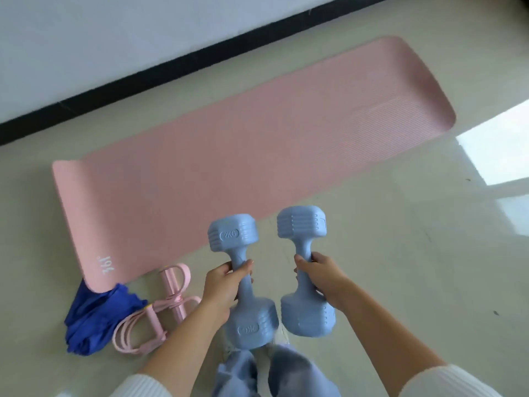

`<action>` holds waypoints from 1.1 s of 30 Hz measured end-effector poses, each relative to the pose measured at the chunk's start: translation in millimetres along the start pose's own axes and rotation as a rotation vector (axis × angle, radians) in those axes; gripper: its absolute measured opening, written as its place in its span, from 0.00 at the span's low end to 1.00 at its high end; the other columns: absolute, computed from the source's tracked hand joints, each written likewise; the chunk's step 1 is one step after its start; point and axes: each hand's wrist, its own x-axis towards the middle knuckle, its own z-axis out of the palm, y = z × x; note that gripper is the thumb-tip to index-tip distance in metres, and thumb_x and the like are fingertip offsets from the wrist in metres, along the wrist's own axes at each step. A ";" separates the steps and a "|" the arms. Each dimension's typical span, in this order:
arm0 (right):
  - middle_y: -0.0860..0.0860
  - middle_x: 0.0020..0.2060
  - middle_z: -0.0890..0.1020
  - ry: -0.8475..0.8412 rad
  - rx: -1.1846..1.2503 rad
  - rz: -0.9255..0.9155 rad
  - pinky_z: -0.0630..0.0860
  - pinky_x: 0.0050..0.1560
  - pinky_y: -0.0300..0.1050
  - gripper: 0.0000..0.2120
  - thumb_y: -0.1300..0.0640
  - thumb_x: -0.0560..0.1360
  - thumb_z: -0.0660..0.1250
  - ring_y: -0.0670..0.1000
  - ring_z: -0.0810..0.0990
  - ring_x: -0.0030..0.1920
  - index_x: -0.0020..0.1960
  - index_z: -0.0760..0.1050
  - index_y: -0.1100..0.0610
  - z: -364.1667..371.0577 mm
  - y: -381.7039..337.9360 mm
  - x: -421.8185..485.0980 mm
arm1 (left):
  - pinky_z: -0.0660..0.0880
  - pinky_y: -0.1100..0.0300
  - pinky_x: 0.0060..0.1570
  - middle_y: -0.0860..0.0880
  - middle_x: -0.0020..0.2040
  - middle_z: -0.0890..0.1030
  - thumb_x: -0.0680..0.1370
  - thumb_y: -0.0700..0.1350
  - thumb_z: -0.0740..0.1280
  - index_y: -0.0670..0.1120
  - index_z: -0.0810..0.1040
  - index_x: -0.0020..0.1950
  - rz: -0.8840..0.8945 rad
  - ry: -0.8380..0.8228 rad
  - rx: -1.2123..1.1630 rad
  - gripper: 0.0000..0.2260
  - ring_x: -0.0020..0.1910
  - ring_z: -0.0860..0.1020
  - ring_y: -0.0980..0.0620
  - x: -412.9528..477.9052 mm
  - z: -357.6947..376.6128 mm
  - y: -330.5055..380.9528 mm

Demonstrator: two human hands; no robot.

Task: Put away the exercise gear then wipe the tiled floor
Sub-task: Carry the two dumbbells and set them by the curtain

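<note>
I hold two light-blue 2 kg dumbbells above the floor. My left hand grips the handle of the left dumbbell. Around the handle of the right dumbbell my right hand is closed. Both dumbbells point away from me, side by side. Beyond them a pink exercise mat lies unrolled on the pale tiled floor. A pink pedal resistance band and a crumpled blue cloth lie at the mat's near left corner.
A white wall with a black skirting strip runs along the far side of the mat. Bright window light reflects on the tiles at the right. My legs in light blue trousers show at the bottom.
</note>
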 end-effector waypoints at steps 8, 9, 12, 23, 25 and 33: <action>0.53 0.45 0.81 0.048 0.164 -0.111 0.75 0.59 0.51 0.10 0.51 0.78 0.65 0.52 0.78 0.47 0.50 0.75 0.58 -193.1 -58.6 -108.7 | 0.75 0.53 0.46 0.45 0.38 0.81 0.73 0.45 0.73 0.41 0.79 0.43 0.117 -0.122 0.129 0.08 0.39 0.78 0.46 -134.6 169.8 134.2; 0.53 0.44 0.81 0.049 0.177 -0.118 0.75 0.59 0.52 0.10 0.51 0.77 0.65 0.52 0.78 0.47 0.51 0.75 0.58 -217.6 -61.2 -113.1 | 0.75 0.53 0.46 0.45 0.38 0.80 0.73 0.45 0.73 0.41 0.79 0.43 0.123 -0.123 0.142 0.08 0.38 0.78 0.46 -146.0 193.8 146.1; 0.53 0.43 0.80 0.066 0.192 -0.113 0.75 0.58 0.52 0.10 0.52 0.77 0.65 0.53 0.78 0.47 0.51 0.75 0.59 -287.7 -71.7 -115.5 | 0.77 0.50 0.49 0.44 0.39 0.81 0.73 0.45 0.73 0.40 0.80 0.44 0.125 -0.145 0.190 0.08 0.38 0.79 0.46 -162.0 262.2 175.1; 0.54 0.43 0.80 0.248 0.324 -0.159 0.76 0.57 0.51 0.10 0.53 0.78 0.64 0.54 0.77 0.45 0.51 0.75 0.60 -634.7 -142.2 -94.7 | 0.78 0.52 0.46 0.44 0.40 0.83 0.71 0.47 0.75 0.40 0.80 0.45 0.217 -0.316 0.295 0.11 0.36 0.81 0.47 -191.8 600.4 329.3; 0.54 0.43 0.80 0.269 0.368 -0.172 0.76 0.56 0.51 0.10 0.54 0.78 0.64 0.54 0.78 0.46 0.52 0.75 0.61 -695.1 -161.3 -83.9 | 0.78 0.52 0.44 0.43 0.40 0.83 0.71 0.46 0.75 0.39 0.80 0.45 0.226 -0.343 0.303 0.11 0.37 0.80 0.46 -184.9 661.0 359.6; 0.56 0.45 0.78 0.337 0.501 -0.163 0.77 0.54 0.51 0.06 0.56 0.79 0.64 0.54 0.77 0.46 0.49 0.73 0.60 -933.7 -254.5 -12.6 | 0.77 0.55 0.40 0.46 0.37 0.80 0.73 0.45 0.73 0.40 0.78 0.45 0.256 -0.417 0.419 0.09 0.35 0.78 0.48 -148.9 911.9 491.4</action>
